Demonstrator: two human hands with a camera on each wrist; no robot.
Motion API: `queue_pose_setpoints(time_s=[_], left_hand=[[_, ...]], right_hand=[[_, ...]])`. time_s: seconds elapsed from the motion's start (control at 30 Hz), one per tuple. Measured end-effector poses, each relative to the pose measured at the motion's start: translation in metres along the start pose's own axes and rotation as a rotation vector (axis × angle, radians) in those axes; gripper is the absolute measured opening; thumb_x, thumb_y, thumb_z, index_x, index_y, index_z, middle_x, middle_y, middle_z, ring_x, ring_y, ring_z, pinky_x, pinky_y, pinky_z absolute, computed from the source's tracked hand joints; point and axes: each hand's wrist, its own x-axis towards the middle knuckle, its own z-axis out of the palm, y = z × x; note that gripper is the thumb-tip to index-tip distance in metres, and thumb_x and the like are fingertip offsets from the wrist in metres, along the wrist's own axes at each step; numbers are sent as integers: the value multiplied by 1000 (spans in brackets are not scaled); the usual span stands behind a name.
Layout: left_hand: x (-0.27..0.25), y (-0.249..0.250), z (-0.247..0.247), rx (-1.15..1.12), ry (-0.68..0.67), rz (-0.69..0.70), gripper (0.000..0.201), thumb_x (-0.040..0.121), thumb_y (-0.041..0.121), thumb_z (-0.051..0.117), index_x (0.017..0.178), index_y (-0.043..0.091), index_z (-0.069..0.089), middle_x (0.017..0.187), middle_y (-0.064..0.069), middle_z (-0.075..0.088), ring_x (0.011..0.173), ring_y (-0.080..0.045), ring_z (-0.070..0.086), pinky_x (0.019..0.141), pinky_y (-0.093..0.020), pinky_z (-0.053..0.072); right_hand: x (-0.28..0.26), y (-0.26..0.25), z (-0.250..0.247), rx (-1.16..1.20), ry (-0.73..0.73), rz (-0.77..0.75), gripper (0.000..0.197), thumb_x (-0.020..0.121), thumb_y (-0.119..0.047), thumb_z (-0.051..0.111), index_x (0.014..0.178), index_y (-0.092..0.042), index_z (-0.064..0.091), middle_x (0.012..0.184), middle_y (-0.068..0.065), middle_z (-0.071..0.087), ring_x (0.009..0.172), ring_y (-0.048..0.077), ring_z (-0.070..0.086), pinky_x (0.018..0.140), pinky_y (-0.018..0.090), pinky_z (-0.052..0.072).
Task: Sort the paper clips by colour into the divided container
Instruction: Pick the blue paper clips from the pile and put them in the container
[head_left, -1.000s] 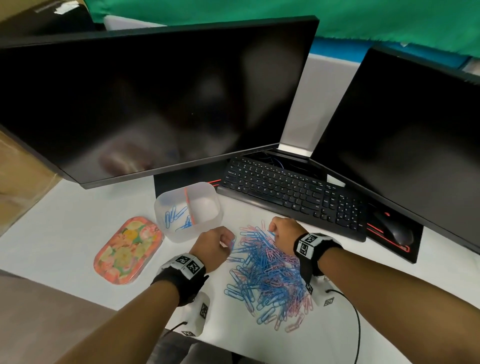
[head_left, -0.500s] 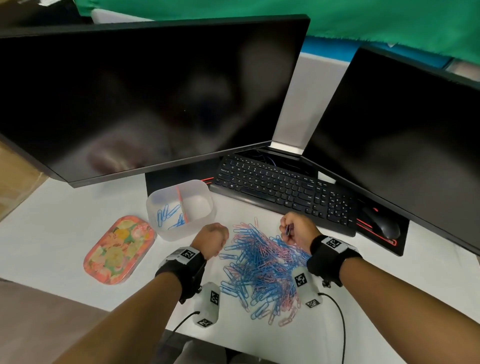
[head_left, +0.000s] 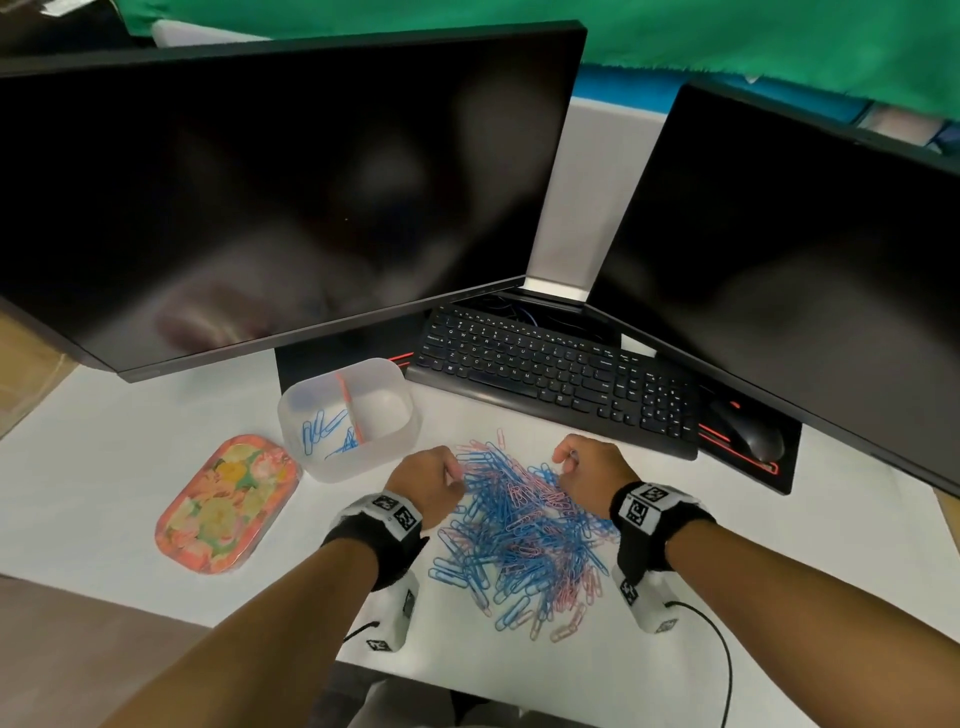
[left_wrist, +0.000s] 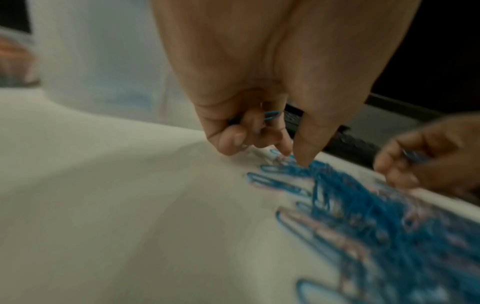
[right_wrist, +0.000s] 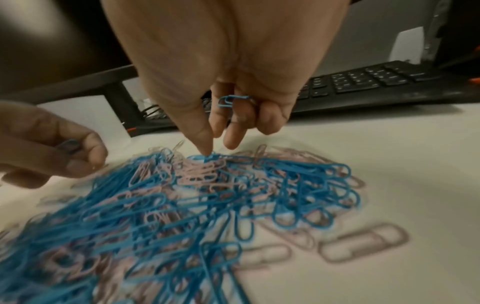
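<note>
A heap of blue and pink paper clips (head_left: 524, 525) lies on the white desk between my hands. The clear divided container (head_left: 348, 415) stands behind my left hand, with a few blue clips (head_left: 317, 428) in its left compartment. My left hand (head_left: 431, 480) sits at the heap's left edge, fingers curled around blue clips (left_wrist: 270, 115), thumb and forefinger down on the pile (left_wrist: 337, 195). My right hand (head_left: 592, 470) is at the heap's far right edge, holding a blue clip (right_wrist: 232, 100) in its curled fingers, thumb tip touching the pile (right_wrist: 207, 195).
A flowered orange lid (head_left: 228, 504) lies left of the container. A black keyboard (head_left: 556, 374) and mouse (head_left: 753, 436) sit behind the heap under two dark monitors (head_left: 270, 182). Wrist camera cables trail near the desk's front edge (head_left: 722, 649).
The right hand has drawn back to the heap's far right edge with a blue clip in it. The left hand has edged right onto the pile.
</note>
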Motion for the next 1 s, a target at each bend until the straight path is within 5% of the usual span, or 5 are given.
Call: queue_pose_setpoints(time_s=[0.23,0.37,0.53,0.83,1.0], left_hand=[[-4,-1,9,162,-5,59,6,87,21,55,89,22,60,101,-1,59,93,-22,60,84,-30,48],[-6,-7,3,-6,44,38,12,85,18,59,77,27,55,83,0,65,81,-21,62,71,-24,47],[-7,-12,-9,-156,57,-6,24,90,11,50,105,21,65,89,0,63,84,-18,59,74,-21,42],[-8,-6,-22,-870,-80,-257,26,83,-12,34,77,7,51,63,-11,47,39,-16,46,41,-19,31],[-10,-12,-14,-478,-104,-147,13,83,16,57,70,15,53,61,0,50,58,-17,45,55,-26,33]], right_hand=[[1,-7,9,-98,10,-34,21,78,1,56,94,-11,62,84,4,55,72,22,51,67,29,46],[3,-7,7,-16,25,-2,28,83,4,47,100,-8,65,87,7,56,78,23,55,67,23,41],[5,-4,-1,55,14,-8,16,88,-7,53,93,-4,68,92,0,59,89,17,54,78,20,37],[4,-10,-7,740,-115,212,15,77,-8,43,62,-8,47,62,11,49,47,17,32,46,21,25],[3,-16,-4,881,-154,213,30,93,-22,42,65,-13,45,54,5,45,44,17,34,45,25,22]])
